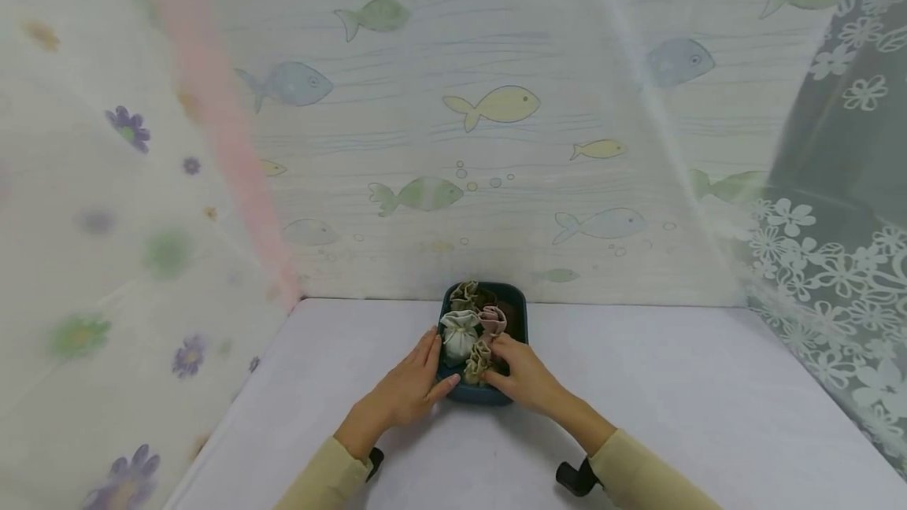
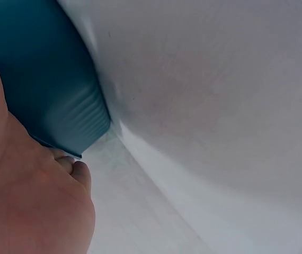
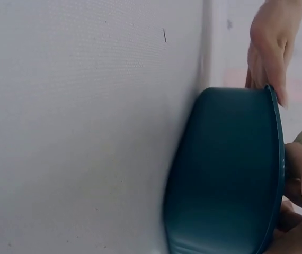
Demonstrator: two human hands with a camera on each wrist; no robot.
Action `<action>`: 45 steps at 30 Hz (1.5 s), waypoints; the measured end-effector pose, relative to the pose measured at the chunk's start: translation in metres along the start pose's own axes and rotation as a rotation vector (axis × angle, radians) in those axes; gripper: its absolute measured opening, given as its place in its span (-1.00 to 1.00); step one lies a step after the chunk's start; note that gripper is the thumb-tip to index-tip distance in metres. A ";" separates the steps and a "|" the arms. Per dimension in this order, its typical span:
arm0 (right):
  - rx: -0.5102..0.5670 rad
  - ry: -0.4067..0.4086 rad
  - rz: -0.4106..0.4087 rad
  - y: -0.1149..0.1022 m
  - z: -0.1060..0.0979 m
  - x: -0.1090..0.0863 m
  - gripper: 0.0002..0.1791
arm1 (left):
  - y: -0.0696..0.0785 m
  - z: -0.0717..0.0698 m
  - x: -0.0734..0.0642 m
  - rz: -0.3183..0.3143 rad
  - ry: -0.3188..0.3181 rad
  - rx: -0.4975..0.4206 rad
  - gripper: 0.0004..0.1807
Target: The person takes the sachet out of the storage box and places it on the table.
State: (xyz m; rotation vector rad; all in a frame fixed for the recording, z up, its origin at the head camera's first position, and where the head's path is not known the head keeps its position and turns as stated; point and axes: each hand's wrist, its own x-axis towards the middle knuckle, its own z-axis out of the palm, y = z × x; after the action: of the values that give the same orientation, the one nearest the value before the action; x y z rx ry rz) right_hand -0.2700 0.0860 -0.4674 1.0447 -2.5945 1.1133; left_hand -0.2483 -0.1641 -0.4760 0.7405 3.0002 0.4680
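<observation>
A dark teal plastic tub (image 1: 478,395) stands near the back edge of the table, with several small drawstring pouches inside. My left hand (image 1: 409,384) lies along the tub's left side, fingers extended and thumb reaching over the front rim; its palm (image 2: 34,206) shows beside the tub wall in the left wrist view. Inside the tub, my right hand (image 1: 524,376) has its thumb and fingers around an olive-green pouch (image 1: 476,362) at the front. A pale mint pouch (image 1: 459,341) sits left of it, and a dusty-pink pouch (image 1: 492,321) is just behind the right fingertips.
Another olive pouch (image 1: 464,295) is at the tub's back left. White cloth covers the table (image 1: 652,384). A sheer curtain with printed fish (image 1: 496,105) hangs behind it, a floral curtain (image 1: 127,258) on the left, and white flower lace (image 1: 829,321) on the right.
</observation>
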 end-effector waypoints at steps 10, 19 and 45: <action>-0.005 -0.002 -0.019 0.000 -0.003 0.000 -0.90 | 0.000 -0.002 0.001 -0.003 -0.004 0.018 0.03; 0.041 0.042 -0.059 -0.002 -0.014 0.001 -0.90 | 0.003 -0.003 0.000 0.006 -0.021 0.046 0.01; 0.057 0.150 -0.114 -0.012 -0.058 -0.007 -0.90 | 0.001 0.000 -0.002 0.047 0.045 0.115 -0.02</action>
State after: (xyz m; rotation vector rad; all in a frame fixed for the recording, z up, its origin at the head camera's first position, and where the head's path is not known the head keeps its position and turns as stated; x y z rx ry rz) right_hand -0.2654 0.1239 -0.4212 1.0620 -2.3699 1.1954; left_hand -0.2459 -0.1638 -0.4756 0.8210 3.0792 0.3188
